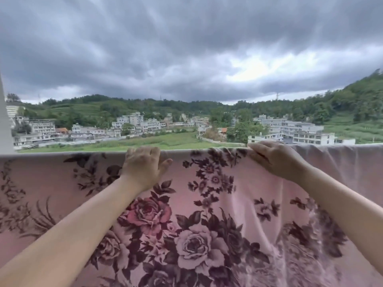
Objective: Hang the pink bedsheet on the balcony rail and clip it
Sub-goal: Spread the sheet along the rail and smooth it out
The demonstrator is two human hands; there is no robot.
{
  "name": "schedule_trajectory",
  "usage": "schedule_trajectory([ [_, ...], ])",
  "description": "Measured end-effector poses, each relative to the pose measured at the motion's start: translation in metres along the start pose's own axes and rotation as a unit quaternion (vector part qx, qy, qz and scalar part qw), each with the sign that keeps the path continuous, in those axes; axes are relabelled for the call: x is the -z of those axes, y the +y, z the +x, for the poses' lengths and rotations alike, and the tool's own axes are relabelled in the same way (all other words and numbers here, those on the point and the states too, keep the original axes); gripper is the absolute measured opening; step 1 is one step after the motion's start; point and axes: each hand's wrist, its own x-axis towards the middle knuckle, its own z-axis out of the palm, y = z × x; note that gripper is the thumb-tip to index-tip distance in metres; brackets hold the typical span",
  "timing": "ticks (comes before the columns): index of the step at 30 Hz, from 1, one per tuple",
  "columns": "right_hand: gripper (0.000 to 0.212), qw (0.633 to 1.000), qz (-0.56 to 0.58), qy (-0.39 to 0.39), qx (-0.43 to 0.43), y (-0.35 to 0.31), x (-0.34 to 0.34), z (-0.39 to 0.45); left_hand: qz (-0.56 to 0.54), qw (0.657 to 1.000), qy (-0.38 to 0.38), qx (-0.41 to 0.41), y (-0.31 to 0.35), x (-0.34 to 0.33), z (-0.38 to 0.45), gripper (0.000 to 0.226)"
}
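A pink bedsheet (pixel 207 214) printed with dark roses fills the lower half of the frame, draped over a horizontal rail that is hidden beneath its top fold; the fold runs straight across the middle of the frame from left edge to right. Two bare forearms reach up from the lower corners; the left hand (pixel 143 166), just left of centre, rests on the top edge with its fingers hooked over the fold and its thumb spread against the cloth; the right hand (pixel 273 157), right of centre, pinches the gathered top edge between curled fingers and thumb, and the cloth wrinkles there. Beyond the sheet lie pale buildings (pixel 132 126), green hills (pixel 342 104) and a heavy grey sky (pixel 186 48); a white post (pixel 4 125) stands at the left edge.
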Motion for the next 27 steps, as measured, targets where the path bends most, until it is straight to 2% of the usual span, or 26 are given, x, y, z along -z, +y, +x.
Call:
schedule_trajectory([
  [1, 0.043, 1.000, -0.026, -0.003, -0.002, 0.013, 0.005, -0.012, 0.001, 1.000, -0.018, -0.015, 0.022, -0.002, 0.001, 0.063],
  [3, 0.046, 0.998, -0.042, -0.026, -0.031, 0.043, 0.014, -0.034, -0.019, 0.997, -0.034, -0.060, 0.069, -0.002, 0.006, 0.077],
  [5, 0.046, 0.998, -0.021, -0.004, -0.052, 0.071, 0.022, -0.048, -0.064, 0.993, -0.001, -0.095, 0.107, 0.000, 0.016, 0.084],
  [7, 0.040, 0.998, 0.030, 0.016, -0.055, 0.088, 0.024, -0.057, -0.119, 0.986, 0.060, -0.103, 0.131, -0.001, 0.027, 0.063],
  [9, 0.032, 0.996, 0.064, 0.053, -0.045, 0.096, 0.022, -0.056, -0.151, 0.970, 0.153, -0.111, 0.142, -0.004, 0.036, 0.038],
  [10, 0.029, 0.994, 0.077, 0.073, -0.040, 0.099, 0.019, -0.055, -0.163, 0.966, 0.166, -0.116, 0.143, -0.005, 0.038, 0.033],
  [14, 0.035, 0.992, 0.058, 0.116, 0.007, 0.101, 0.015, -0.048, -0.210, 0.954, 0.155, -0.150, 0.136, -0.004, 0.043, 0.032],
  [17, 0.037, 0.992, -0.018, 0.122, -0.012, 0.117, 0.024, -0.030, -0.203, 0.950, 0.169, -0.168, 0.133, 0.002, 0.057, 0.015],
  [18, 0.034, 0.992, -0.041, 0.119, -0.032, 0.126, 0.031, -0.020, -0.179, 0.954, 0.176, -0.164, 0.132, 0.006, 0.067, 0.017],
  [21, 0.022, 0.987, -0.131, 0.047, -0.078, 0.164, 0.049, 0.023, -0.101, 0.962, 0.223, -0.122, 0.132, 0.017, 0.113, 0.026],
  [23, 0.022, 0.974, -0.207, 0.021, -0.096, 0.191, 0.055, 0.055, -0.036, 0.974, 0.205, -0.093, 0.142, 0.021, 0.156, 0.024],
  [25, 0.022, 0.961, -0.253, 0.002, -0.115, 0.214, 0.048, 0.075, -0.001, 0.986, 0.156, -0.053, 0.158, 0.017, 0.194, 0.022],
  [27, 0.021, 0.950, -0.267, -0.097, -0.132, 0.230, 0.033, 0.077, 0.015, 0.998, 0.038, -0.040, 0.180, 0.004, 0.217, 0.021],
])
